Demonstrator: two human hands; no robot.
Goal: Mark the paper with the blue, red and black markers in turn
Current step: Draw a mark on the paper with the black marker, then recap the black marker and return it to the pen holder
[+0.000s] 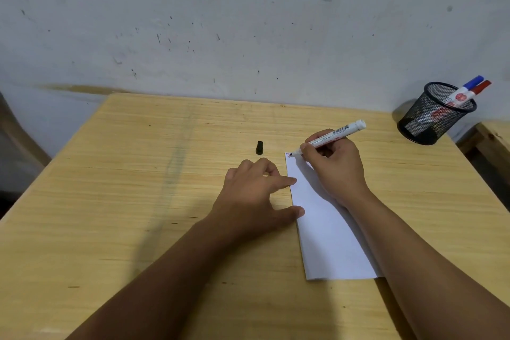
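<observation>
A white sheet of paper (328, 232) lies on the wooden table, right of centre. My right hand (336, 165) grips the uncapped black marker (335, 134), its tip touching the paper's top left corner, where short blue and red marks show. My left hand (254, 196) lies flat with fingers spread, index finger and thumb pressing the paper's left edge. The black cap (259, 148) stands on the table beyond my left hand. The blue marker (469, 85) and the red marker (478, 89) stand capped in a black mesh cup (433, 116) at the far right.
The wooden table (138, 201) runs up to a scuffed white wall at the back. A second wooden surface (496, 135) adjoins at the far right behind the cup. A chair part (19, 141) shows at the left edge.
</observation>
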